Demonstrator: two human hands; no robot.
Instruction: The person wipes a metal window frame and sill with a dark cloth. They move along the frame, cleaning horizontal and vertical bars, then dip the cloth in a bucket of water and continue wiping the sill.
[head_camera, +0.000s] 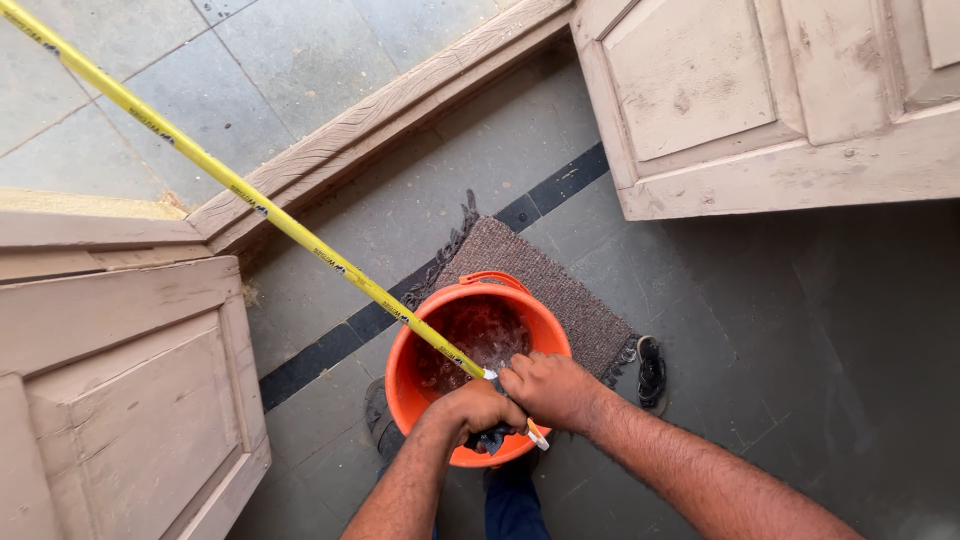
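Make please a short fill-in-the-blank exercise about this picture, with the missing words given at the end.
1. Both hands, left hand and right hand, work over a plastic bucket whose colour is ____.
2. The long handle slanting up to the left is ____ in colour.
3. The bucket stands partly on a brown ____ with fringed ends.
4. On both sides stand open wooden ____.

Missing words: orange; yellow; mat; doors

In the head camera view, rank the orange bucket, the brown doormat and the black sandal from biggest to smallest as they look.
1. Orange bucket and brown doormat: too close to rank, since the bucket hides part of the mat and stands nearer the camera.
2. Black sandal: clearly smallest.
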